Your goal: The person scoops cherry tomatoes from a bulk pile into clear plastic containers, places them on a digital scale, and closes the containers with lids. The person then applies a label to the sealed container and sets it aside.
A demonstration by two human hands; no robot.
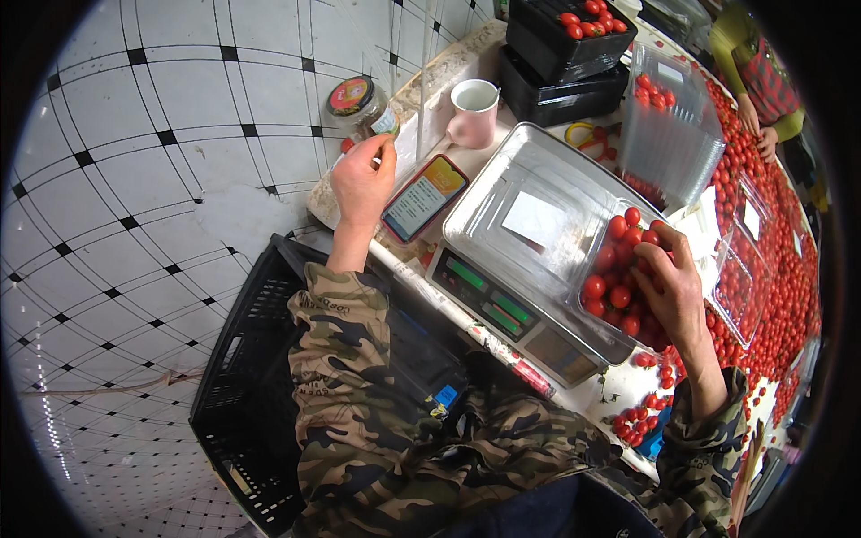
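A clear plastic clamshell box [538,225] lies unfolded on the metal pan [471,208] of a digital scale [501,309], with cherry tomatoes [619,296] heaped in its right half. My right hand [672,286] rests over the heap with curled fingers touching the tomatoes; whether it grips one is hidden. My left hand [366,176] is raised beside a phone [425,198] and close to a lidded glass jar [363,107]. Its fingertips are pinched together, and whether something small is between them cannot be told. A white label lies at the box's left half.
Behind the scale stand a pink mug [473,114], stacked black crates [562,87] and nested clear boxes [672,134]. Loose cherry tomatoes [773,296] spread across the right. Another person's hands [759,131] are at the far right. A black plastic crate [249,376] stands at lower left.
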